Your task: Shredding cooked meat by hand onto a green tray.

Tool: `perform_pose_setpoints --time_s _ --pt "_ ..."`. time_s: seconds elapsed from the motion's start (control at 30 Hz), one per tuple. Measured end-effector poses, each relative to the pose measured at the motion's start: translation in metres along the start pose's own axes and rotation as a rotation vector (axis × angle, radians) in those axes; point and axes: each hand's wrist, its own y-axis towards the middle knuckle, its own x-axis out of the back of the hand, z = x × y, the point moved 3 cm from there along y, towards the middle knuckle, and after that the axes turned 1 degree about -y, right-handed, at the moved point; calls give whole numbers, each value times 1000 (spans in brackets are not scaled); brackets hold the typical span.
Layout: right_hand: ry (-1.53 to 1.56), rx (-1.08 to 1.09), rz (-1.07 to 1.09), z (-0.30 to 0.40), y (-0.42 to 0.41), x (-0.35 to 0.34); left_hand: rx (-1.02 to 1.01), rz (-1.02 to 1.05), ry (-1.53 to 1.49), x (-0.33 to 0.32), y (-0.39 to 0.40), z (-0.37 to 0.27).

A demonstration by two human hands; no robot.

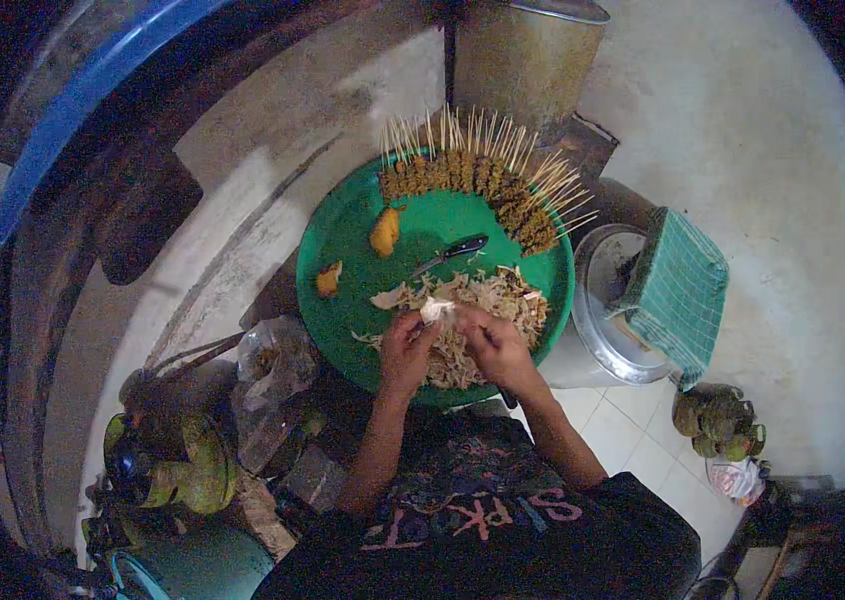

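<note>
Both hands are over the near part of a round green tray [332,217]. My left hand [405,352] pinches a pale piece of meat [436,309] at its left side. The fingers of my right hand [496,349], slightly blurred, meet the same piece from the right. Beneath and around them spreads a heap of shredded meat [509,300]. A knife with a black handle [465,246] lies beyond the heap. Two yellowish-brown pieces of food, one larger [385,232] and one smaller [329,280], rest on the left. Many skewers of brown meat [460,172] line the far rim, sticks outward.
Right of the tray stands a lidded metal pot [629,360] with a green checked cloth [681,285] over something on it. A tall metal container [524,60] stands behind. Plastic bags [272,360] are at the left, and green gas cylinders [719,420] at the right.
</note>
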Motion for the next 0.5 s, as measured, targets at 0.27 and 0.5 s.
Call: perform_pose_setpoints --time_s 0.27,0.5 --pt "111 -4 147 10 -1 2 257 177 -186 -2 -1 -7" --pt "69 -61 158 -5 1 7 398 124 -536 -4 -4 -2"
